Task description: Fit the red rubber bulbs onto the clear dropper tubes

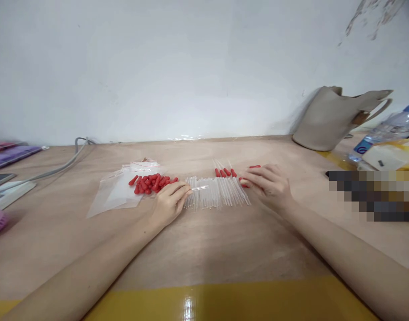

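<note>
A wood-toned tabletop (204, 249) carries the whole spread, its small parts gathered in the middle, presumably for easy reach from both sides, while a beige container (325, 120) stands well apart at the far right, out of the working space. Clear plastic bags (114, 198) lie flat at left, perhaps serving as a mat for loose pieces. A row of clear tubes (221, 194) rests between the hands, laid roughly side by side, an arrangement that likely makes single tubes easy to pick out. At its right edge, the right hand (274, 185) bends its fingers close together; at its left edge, the left hand (171, 200) closes thumb and fingers in a pinch. A pile of red bulbs (154, 182), partly over the bags, sits just beyond the left hand. Beyond the row, four red-ended tubes (227, 172) lie in their own group, seemingly kept separate from the plain ones. The left hand grips one clear tube (201, 188) near its end, leaving the rest free above the row. A red bulb (245, 182) shows at the right fingertips, whether gripped or merely touched, one cannot tell.
</note>
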### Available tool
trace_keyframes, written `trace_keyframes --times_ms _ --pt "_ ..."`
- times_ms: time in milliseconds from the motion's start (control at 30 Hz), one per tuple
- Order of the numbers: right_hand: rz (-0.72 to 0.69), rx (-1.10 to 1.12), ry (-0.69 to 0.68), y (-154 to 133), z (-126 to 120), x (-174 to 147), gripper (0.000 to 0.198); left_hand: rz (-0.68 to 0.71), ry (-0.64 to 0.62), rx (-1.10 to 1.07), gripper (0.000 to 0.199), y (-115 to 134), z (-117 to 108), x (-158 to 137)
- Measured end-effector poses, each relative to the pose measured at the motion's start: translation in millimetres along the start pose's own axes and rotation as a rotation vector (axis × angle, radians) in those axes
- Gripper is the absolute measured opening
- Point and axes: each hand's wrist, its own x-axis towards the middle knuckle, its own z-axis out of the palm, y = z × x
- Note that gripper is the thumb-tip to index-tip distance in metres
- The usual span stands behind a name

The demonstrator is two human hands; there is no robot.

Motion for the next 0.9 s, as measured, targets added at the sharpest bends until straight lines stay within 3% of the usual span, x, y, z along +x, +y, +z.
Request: trace_keyframes --times_ms 100,267,400,567,800,900 --pt "0.26 0.035 0.03 22 -5 3 0.019 -0.061 0.042 0.012 0.017 1 6 5" --pt "0.708 -0.001 0.03 65 -5 -6 0.033 -0.115 -0.019 0.012 0.032 0 8 9" --pt "0.911 0.106 -0.106 84 5 -18 0.031 -0.124 0.028 0.0 0.028 1 8 11" --pt "0.9 0.277 -0.173 84 20 -24 0.033 -0.045 0.019 -0.004 0.024 5 12 13" --pt "0.76 0.138 -0.297 81 24 -25 0.026 0.087 -0.038 -0.038 0.034 6 15 12" --pt "0.738 0.091 -0.273 81 23 -25 0.028 0.097 -0.104 -0.101 0.035 8 14 11"
